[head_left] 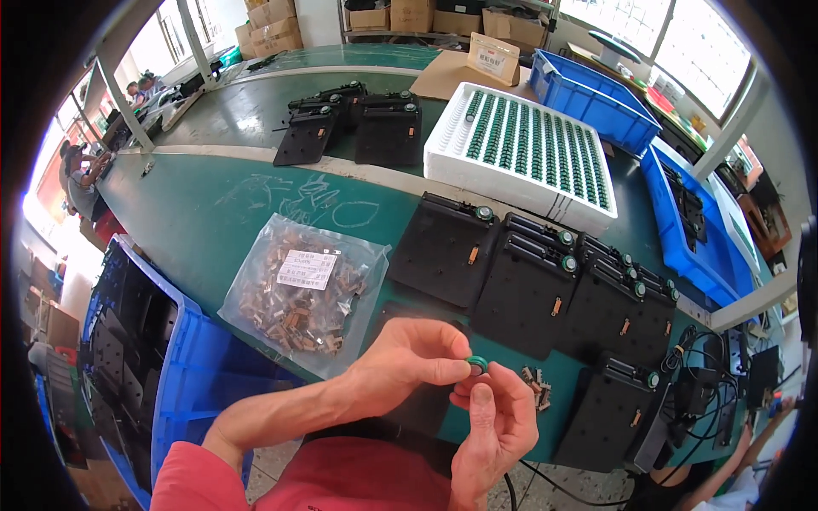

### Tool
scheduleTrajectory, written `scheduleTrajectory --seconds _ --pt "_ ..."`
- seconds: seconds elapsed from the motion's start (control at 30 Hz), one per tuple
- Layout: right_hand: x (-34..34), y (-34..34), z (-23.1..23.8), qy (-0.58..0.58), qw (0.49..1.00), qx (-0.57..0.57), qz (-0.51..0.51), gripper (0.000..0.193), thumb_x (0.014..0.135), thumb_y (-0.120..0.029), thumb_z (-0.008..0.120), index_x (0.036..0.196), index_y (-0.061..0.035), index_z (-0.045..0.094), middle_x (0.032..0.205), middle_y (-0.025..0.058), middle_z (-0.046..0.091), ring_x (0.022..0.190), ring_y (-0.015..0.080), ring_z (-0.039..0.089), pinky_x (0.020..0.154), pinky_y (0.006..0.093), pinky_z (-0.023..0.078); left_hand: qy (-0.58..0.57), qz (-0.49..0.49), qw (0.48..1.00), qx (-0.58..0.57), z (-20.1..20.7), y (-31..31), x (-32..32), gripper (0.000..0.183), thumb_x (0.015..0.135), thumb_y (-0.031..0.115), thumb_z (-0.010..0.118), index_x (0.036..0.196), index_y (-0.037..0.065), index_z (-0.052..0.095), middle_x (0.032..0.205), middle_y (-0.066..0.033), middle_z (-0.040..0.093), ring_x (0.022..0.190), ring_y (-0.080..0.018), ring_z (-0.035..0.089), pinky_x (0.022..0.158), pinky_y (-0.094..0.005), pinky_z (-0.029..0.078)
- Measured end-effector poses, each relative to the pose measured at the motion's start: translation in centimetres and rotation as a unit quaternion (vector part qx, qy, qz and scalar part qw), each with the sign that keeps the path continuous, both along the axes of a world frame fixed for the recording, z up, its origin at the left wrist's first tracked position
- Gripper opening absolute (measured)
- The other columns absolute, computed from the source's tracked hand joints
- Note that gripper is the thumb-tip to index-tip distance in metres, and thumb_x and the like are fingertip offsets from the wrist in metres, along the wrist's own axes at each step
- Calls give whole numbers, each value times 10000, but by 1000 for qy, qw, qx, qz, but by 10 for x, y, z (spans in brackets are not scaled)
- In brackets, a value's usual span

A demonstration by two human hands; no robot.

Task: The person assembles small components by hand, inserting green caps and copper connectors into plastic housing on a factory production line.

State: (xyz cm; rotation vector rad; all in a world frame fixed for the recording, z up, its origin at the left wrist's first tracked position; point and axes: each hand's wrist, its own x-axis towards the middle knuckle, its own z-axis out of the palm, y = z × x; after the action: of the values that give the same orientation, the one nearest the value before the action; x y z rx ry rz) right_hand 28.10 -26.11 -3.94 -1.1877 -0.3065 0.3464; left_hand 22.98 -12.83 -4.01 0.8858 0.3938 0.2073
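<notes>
Just above the near edge of the bench, my left hand (417, 353) pinches a small round green-rimmed part (477, 364) between thumb and fingertips. My right hand (497, 417) grips the same part from the other side, its fingers curled and thumb raised. Beyond my hands lie flat black plates (443, 264), several with a similar green round part and a small copper-coloured piece fitted. Loose small metal-and-brown pieces (537, 389) are heaped right of my right hand. To the left, a clear plastic bag (298, 294) holds many such pieces. Another black plate lies partly hidden beneath my hands.
A white foam tray (520, 189) with rows of green round parts stands at the back. Blue crates (588, 102) sit behind it. At my left is a blue crate (196, 375) of black plates. Black cables (703, 375) tangle at the right. Other people are nearby.
</notes>
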Motion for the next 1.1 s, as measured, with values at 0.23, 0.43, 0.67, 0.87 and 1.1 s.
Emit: scheduleTrajectory --seconds 0.23,0.43,0.67,0.87,1.1 --pt "3 3 -2 8 998 -46 35 174 908 -25 613 1069 42 613 936 94 657 785 132 637 660 247 545 -17 28 999 -23 -5 -8 -11 142 830 -28 698 956 -4 637 916 -76 658 809 -152 634 759 -282 526" --pt "6 6 3 46 995 -49 73 151 912 4 603 1052 59 613 958 98 659 856 135 638 730 259 556 -16 17 958 285 5 3 -17 344 824 -62 674 1155 28 648 907 -44 638 831 -132 623 753 -251 515" --pt "9 11 8 64 993 -48 91 166 899 24 609 1060 65 605 933 108 657 817 136 646 721 260 560 -84 -4 854 513 10 19 -22 408 749 -92 684 1134 43 671 899 -88 646 812 -192 662 688 -283 532" --pt "9 17 3 42 993 -56 95 162 889 2 632 1041 52 608 904 98 662 753 144 654 645 256 561 -94 30 837 538 5 24 -21 315 726 -44 691 1029 38 662 759 -109 598 709 -275 607 599 -357 480" --pt "13 20 3 63 990 -58 113 167 887 31 625 1050 62 605 916 108 663 784 133 648 720 259 561 -84 23 794 601 3 32 -21 330 711 -23 747 1027 42 679 872 -105 651 782 -262 650 660 -332 530"
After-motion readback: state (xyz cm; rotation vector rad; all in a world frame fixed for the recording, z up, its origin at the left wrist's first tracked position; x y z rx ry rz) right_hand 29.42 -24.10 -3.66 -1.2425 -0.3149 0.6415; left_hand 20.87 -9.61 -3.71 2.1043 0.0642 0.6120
